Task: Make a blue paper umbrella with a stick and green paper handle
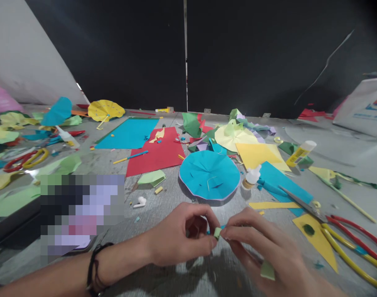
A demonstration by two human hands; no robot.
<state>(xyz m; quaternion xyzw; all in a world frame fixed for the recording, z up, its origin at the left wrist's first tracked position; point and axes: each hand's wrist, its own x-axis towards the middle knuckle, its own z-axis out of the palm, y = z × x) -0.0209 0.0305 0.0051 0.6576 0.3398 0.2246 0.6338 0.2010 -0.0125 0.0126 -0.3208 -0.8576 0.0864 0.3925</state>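
Here, above the grey counter [163,200], both hands [179,235] pinch a green roll [217,233] before the blue disc [207,172], black panels [120,53] behind it.

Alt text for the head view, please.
A person's left hand pinches a small pale green paper piece, with the right hand close beside it. Beyond lies a round blue paper disc; open scissors lie at right, amid scattered coloured paper.

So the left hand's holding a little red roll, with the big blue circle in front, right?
Almost: the head view shows the little roll in the left hand is pale green, not red. The big blue circle is in front.
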